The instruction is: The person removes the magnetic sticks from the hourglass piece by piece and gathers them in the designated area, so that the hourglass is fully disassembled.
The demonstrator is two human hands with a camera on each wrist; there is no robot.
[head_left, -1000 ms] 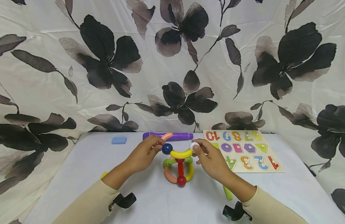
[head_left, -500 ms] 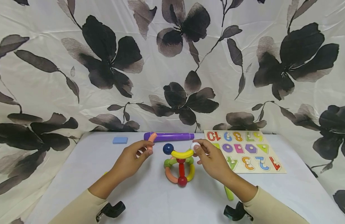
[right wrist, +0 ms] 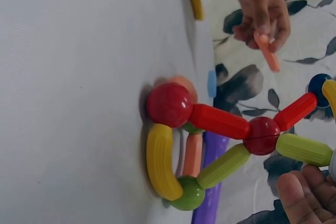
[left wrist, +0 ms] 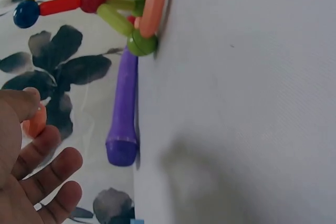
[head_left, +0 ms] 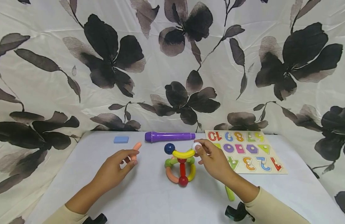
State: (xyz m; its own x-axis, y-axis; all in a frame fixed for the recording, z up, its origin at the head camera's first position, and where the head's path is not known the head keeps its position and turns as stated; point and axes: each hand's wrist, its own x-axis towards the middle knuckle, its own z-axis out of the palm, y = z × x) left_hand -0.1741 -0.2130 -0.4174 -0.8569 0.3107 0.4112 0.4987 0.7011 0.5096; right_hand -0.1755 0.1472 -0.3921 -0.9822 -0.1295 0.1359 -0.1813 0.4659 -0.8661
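Note:
My left hand (head_left: 112, 169) pinches a peach curved stick (head_left: 137, 146) between thumb and fingers, left of a structure of coloured sticks and balls and apart from it. Red balls, red sticks (head_left: 182, 170), green sticks and curved pieces form the structure, which stands on the table. At its top, a yellow curved stick (head_left: 183, 154) spans from a dark blue ball (head_left: 169, 148) to a white ball (head_left: 195, 145). My right hand (head_left: 215, 160) grips that white ball with thumb and fingertips. In the right wrist view, a light green stick (right wrist: 303, 149) runs from a red ball toward the white one.
A purple microphone-shaped toy (head_left: 170, 137) lies behind the structure, with a blue block (head_left: 121, 139) to its left. The number and shape puzzle board (head_left: 268, 155) lies at the right. A green stick (head_left: 229, 193) is under my right forearm; a yellow piece (right wrist: 195, 3) lies on the left.
My left hand has drawn away from the blue ball, moving left and slightly toward me with the peach stick. My right hand keeps its grip on the white ball.

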